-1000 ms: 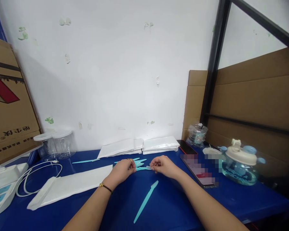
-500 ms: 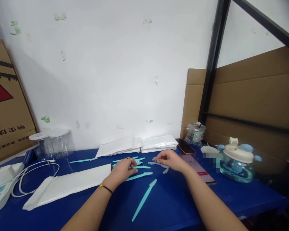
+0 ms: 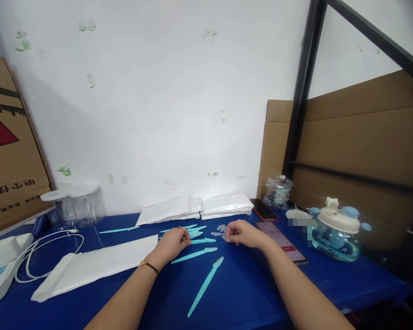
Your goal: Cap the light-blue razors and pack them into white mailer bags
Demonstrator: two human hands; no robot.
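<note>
In the head view, a slim turquoise plastic stick [image 3: 204, 290] lies lowest on the blue counter [image 3: 244, 293], long axis slanted, wider end pointing away and rightward. The left hand [image 3: 174, 243], grip narrow, is at similar turquoise sticks [image 3: 203, 240]; the right hand [image 3: 242, 233], likewise narrow, is at small translucent plastic pieces [image 3: 216, 234] (whether either holds anything, I cannot tell).

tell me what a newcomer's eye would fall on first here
Probably the turquoise blade-shaped tools, bright against the blue table: one lies alone near the front, several bunch beside the left fingers. After that, the cream-lidded bottle likely stands out at the right, then the small translucent pieces by the right fingers.
</note>
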